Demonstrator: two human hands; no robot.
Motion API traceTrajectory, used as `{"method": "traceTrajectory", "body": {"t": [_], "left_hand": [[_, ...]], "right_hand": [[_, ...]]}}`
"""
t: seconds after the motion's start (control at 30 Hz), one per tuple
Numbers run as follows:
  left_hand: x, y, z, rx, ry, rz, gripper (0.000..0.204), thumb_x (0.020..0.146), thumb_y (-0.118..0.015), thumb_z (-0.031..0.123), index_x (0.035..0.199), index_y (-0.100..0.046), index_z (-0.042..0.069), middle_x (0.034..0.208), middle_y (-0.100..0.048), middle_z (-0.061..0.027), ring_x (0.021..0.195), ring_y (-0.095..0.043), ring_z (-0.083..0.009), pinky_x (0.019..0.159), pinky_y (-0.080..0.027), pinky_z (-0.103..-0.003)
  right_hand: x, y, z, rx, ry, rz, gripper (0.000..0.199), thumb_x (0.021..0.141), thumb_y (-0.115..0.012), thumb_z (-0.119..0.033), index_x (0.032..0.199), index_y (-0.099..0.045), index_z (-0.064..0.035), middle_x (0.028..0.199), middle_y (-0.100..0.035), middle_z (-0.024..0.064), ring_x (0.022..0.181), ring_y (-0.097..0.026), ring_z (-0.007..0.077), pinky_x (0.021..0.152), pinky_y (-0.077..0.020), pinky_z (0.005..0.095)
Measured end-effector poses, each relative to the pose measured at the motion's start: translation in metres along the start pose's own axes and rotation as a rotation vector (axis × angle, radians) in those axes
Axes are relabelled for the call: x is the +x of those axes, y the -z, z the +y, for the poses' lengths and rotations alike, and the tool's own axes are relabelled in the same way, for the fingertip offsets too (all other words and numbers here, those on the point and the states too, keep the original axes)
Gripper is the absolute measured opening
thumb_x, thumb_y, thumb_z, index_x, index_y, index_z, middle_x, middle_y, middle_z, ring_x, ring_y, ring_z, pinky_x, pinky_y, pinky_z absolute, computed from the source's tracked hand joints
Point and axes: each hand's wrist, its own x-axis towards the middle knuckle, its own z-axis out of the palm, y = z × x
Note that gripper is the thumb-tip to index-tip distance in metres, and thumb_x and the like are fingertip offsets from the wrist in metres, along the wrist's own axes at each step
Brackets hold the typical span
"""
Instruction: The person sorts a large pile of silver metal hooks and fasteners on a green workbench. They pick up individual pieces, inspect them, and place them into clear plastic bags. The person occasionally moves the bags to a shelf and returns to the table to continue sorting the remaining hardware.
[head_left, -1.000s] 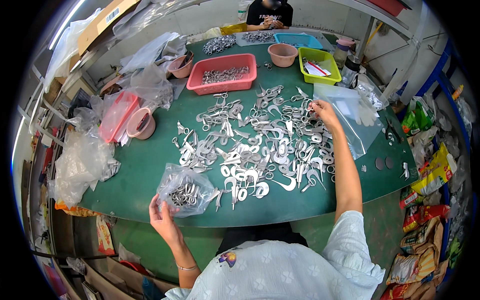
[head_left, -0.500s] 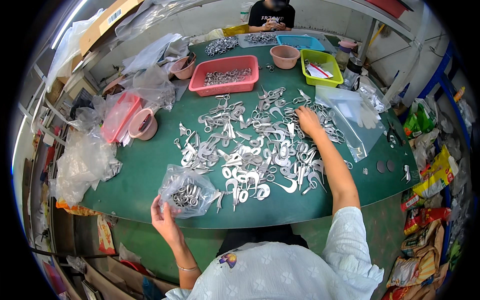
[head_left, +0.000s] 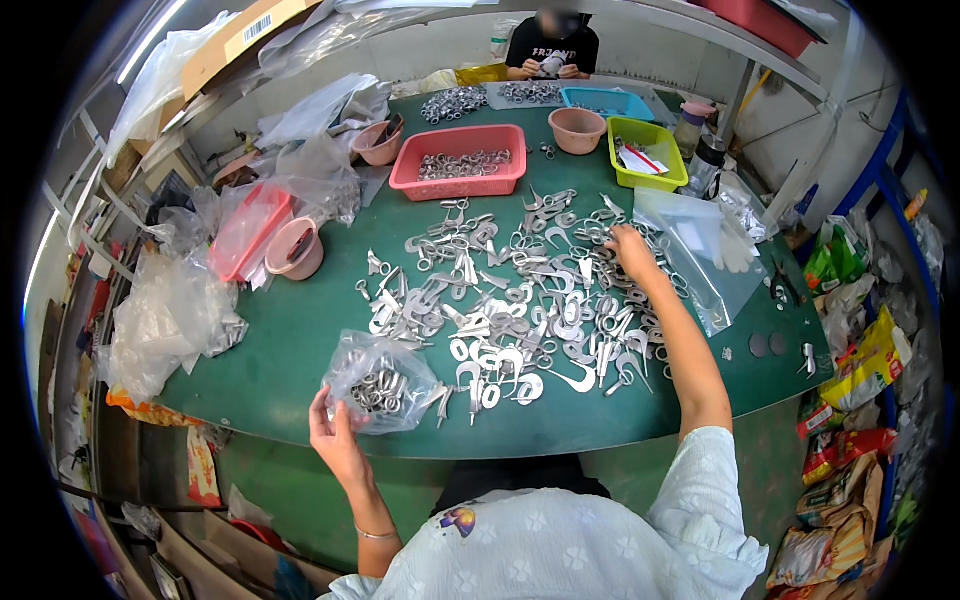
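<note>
At the near left of the table, my left hand (head_left: 338,440) pinches the rim of a clear plastic bag (head_left: 418,385). Inside the bag lie several grey metal parts with ring ends (head_left: 380,388). My right arm stretches to the far right of a wide heap of flat silvery metal pieces (head_left: 500,310), some hooked, some with rings or oval holes. There my right hand (head_left: 634,255) is bent down among the pieces with its fingers closed; what they hold is hidden.
Past the heap stand a pink tray (head_left: 460,192) of metal rings, a pink bowl (head_left: 577,130) and a lime-green basket (head_left: 648,176). Flat plastic bags (head_left: 700,250) lie at the right, near pliers (head_left: 783,285). Crumpled plastic (head_left: 165,330) fills the left. A person (head_left: 552,45) sits opposite.
My right hand has shifted slightly right and toward me over the heap. My left hand stays at the bag. The whole view has shifted slightly.
</note>
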Motion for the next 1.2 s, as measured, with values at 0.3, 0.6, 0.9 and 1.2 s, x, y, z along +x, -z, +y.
{"method": "traceTrajectory", "body": {"t": [0.3,0.6,0.9,1.2], "left_hand": [[0.000,0.003,-0.005,0.005,-0.004,0.002,0.030,0.086,-0.055,0.003,0.114,-0.050,-0.003,0.104,-0.049,-0.0080,0.068,-0.050,-0.0062,0.059,-0.054,-0.026],[0.000,-0.001,0.003,-0.006,-0.018,-0.059,0.030,0.084,-0.056,0.002,0.113,-0.050,-0.004,0.110,-0.049,-0.0108,0.069,-0.053,-0.0073,0.059,-0.056,-0.027],[0.005,0.004,0.000,-0.055,-0.018,-0.037,0.030,0.085,-0.055,0.001,0.114,-0.050,-0.004,0.103,-0.050,-0.0090,0.071,-0.055,-0.0096,0.057,-0.055,-0.025],[-0.001,-0.003,-0.005,-0.042,-0.017,0.002,0.029,0.086,-0.051,-0.001,0.115,-0.048,-0.004,0.106,-0.050,-0.0091,0.065,-0.050,-0.0065,0.055,-0.052,-0.023]], "right_hand": [[-0.016,0.033,-0.106,1.382,-0.416,-0.630,0.023,0.090,-0.054,-0.022,0.094,-0.060,-0.0003,0.088,-0.063,0.0050,0.068,-0.056,0.0089,0.059,-0.0474,0.0221],[-0.045,-0.034,-0.310,1.446,-0.232,-1.525,0.031,0.092,-0.049,-0.027,0.104,-0.055,0.0018,0.093,-0.062,0.0114,0.070,-0.055,0.0122,0.057,-0.0460,0.0238],[-0.036,-0.034,-0.338,1.289,0.191,-0.932,0.030,0.087,-0.056,-0.025,0.102,-0.058,0.0010,0.087,-0.063,0.0081,0.075,-0.059,0.0116,0.065,-0.0479,0.0234],[0.010,-0.021,-0.027,0.374,-0.454,0.041,0.019,0.072,-0.062,-0.012,0.088,-0.066,-0.0013,0.079,-0.067,0.0130,0.070,-0.063,0.0248,0.068,-0.0488,0.0325]]}}
